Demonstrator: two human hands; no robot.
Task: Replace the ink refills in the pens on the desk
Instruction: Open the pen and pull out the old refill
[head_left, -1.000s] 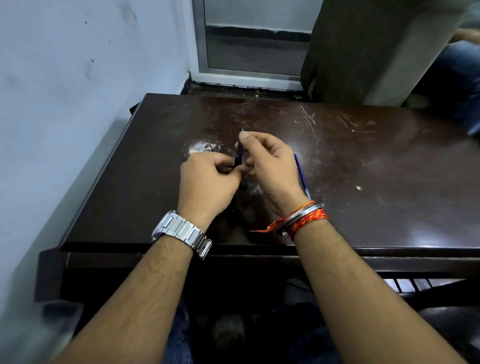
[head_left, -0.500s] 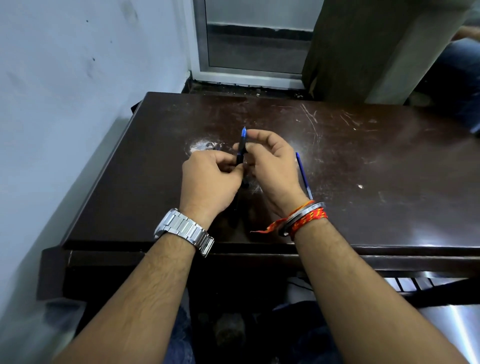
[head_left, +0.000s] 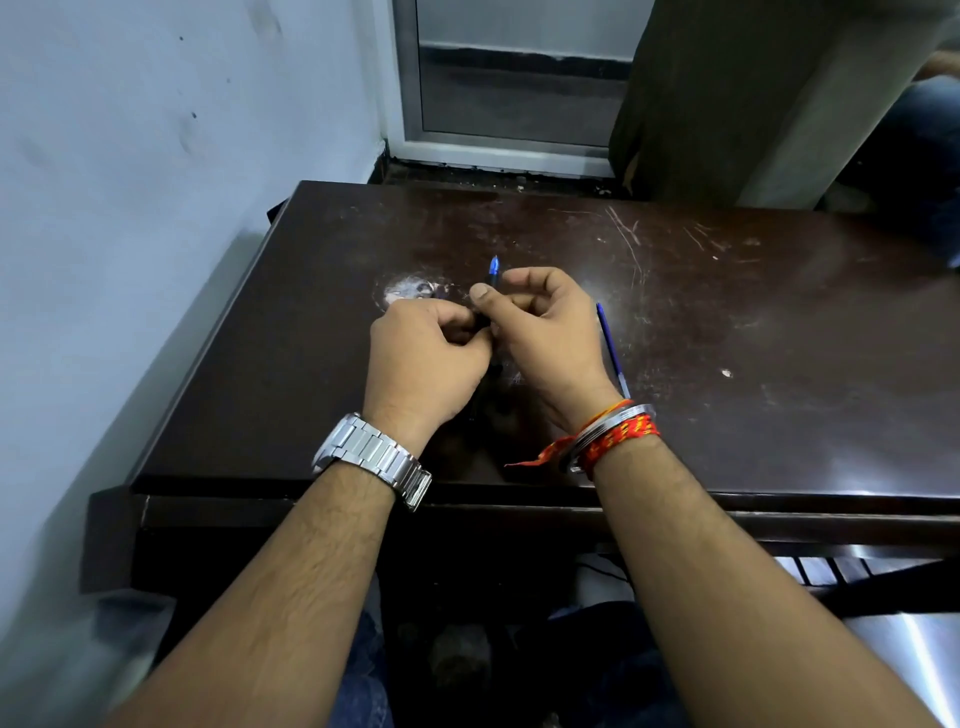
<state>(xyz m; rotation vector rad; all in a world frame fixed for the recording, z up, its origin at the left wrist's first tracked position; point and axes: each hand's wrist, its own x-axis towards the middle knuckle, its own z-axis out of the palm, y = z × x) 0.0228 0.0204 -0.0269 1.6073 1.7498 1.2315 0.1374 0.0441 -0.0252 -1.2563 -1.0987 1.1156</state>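
Observation:
A dark pen with a blue end stands nearly upright above the middle of the dark wooden desk. My left hand grips its lower part, which is hidden between my fingers. My right hand pinches the barrel just under the blue end with thumb and forefinger. A thin blue ink refill lies on the desk to the right of my right hand, partly hidden by my wrist.
A pale scuffed patch marks the desk beyond my left hand. A light wall runs along the desk's left side. A door frame and a dark cabinet stand behind the desk. Another person's leg shows at the far right.
The pen's blue end has risen out from between my fingers and now shows above my right thumb. Both hands have stayed close together over the desk's middle.

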